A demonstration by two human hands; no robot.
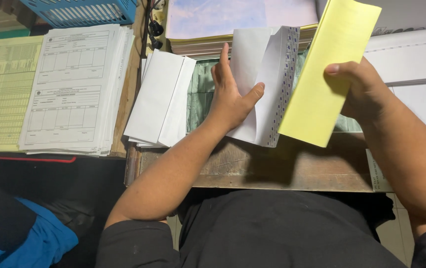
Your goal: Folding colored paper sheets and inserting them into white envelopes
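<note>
The folded sheet (328, 74) in the right hand (366, 92) is pale yellow. The envelope (265, 84) under the left hand (230, 97) is white, its open flap edged with a dotted blue-grey security print. Beside it lies a white stack of envelopes (159, 99). The printed forms (74, 89) are white with black ruled tables, the sheets (2, 94) next to them yellow-green. The basket (81, 11) is blue, the desk (282, 168) worn brown wood.

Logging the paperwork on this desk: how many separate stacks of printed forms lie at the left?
2. A white stack of printed forms lies left of the loose white envelopes; a yellow-green stack sits beside it at the far left, partly tucked under. More may lie beneath.
</note>
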